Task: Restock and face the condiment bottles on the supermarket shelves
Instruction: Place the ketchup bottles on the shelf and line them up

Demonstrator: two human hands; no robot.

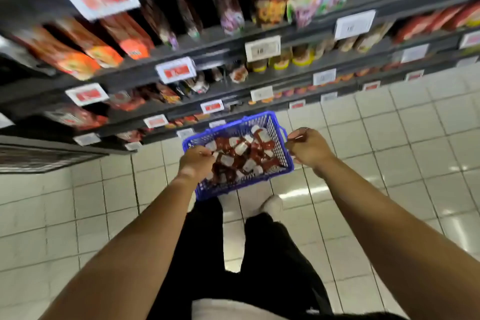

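A blue plastic basket (283, 149) hangs in front of me above the tiled floor. It is filled with several dark red sauce bottles (242, 154) with white labels, lying in a heap. My left hand (196, 161) grips the basket's left rim, fingers curled over the edge beside the bottles. My right hand (306, 147) grips the right rim by its handle. Dark shelves (233, 41) with condiment bottles and pouches rise to the front and left, blurred by motion.
White price tags (262, 47) line the shelf edges. A light tiled floor (402, 138) spreads to the right and below. My legs in black trousers and a white shoe (272, 206) show under the basket.
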